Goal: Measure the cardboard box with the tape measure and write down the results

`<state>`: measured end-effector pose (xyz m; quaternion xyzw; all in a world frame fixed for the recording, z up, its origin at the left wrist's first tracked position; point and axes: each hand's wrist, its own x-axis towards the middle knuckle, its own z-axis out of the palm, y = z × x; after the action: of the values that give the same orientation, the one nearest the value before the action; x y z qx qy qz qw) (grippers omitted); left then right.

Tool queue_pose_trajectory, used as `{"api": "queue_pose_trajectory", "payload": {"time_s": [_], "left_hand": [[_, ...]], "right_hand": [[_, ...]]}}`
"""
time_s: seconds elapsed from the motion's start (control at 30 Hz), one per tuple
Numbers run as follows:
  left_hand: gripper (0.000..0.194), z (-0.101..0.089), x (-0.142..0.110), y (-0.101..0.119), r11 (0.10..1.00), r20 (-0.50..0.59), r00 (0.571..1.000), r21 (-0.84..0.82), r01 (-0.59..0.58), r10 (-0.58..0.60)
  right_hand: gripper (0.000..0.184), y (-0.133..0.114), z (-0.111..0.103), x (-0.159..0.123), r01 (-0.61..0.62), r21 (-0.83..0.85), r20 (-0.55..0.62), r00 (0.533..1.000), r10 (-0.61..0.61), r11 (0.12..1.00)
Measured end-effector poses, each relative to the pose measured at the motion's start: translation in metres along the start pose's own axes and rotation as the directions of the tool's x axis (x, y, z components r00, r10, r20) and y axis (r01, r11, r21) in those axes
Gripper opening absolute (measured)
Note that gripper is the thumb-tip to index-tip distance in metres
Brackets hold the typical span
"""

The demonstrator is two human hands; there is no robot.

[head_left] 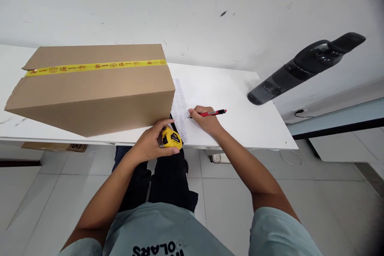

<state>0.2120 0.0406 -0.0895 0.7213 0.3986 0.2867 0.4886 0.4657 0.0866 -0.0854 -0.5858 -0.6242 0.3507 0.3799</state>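
Observation:
My left hand is closed around a yellow and black tape measure at the front edge of the white table, just below the near corner of a large cardboard box sealed with yellow smiley tape. My right hand grips a red pen with its tip down on a sheet of paper covered in small print. The paper lies right beside the box's right face.
A dark handheld vacuum lies at the table's right end near the white wall. Flat cardboard lies on the tiled floor under the table. A cable and a power strip sit below the front edge.

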Motion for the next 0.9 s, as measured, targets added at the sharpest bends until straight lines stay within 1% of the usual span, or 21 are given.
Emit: {"api": "queue_pose_trajectory", "payload": {"time_s": [0.13, 0.4, 0.6, 0.9], "left_hand": [[0.088, -0.0004, 0.0005, 0.0001, 1.0, 0.005, 1.0, 0.0, 0.001, -0.001], [0.088, -0.0005, 0.0004, 0.0006, 1.0, -0.002, 1.0, 0.01, -0.011, 0.011], [0.088, 0.0001, 0.0002, -0.0004, 1.0, -0.004, 1.0, 0.024, -0.017, 0.018], [0.088, -0.0002, 0.0003, 0.0, 1.0, 0.002, 1.0, 0.021, -0.003, 0.003]], "right_hand": [[0.041, 0.0007, -0.001, 0.0015, -0.002, 0.0, 0.021, 1.0, 0.002, 1.0], [0.042, 0.0008, -0.0013, 0.0011, -0.004, -0.007, -0.025, 1.0, 0.004, 1.0], [0.04, 0.0029, -0.0018, 0.0019, -0.009, -0.006, -0.011, 1.0, 0.009, 1.0], [0.041, 0.0075, -0.0012, 0.0005, -0.004, -0.008, -0.068, 0.998, 0.004, 1.0]]}}
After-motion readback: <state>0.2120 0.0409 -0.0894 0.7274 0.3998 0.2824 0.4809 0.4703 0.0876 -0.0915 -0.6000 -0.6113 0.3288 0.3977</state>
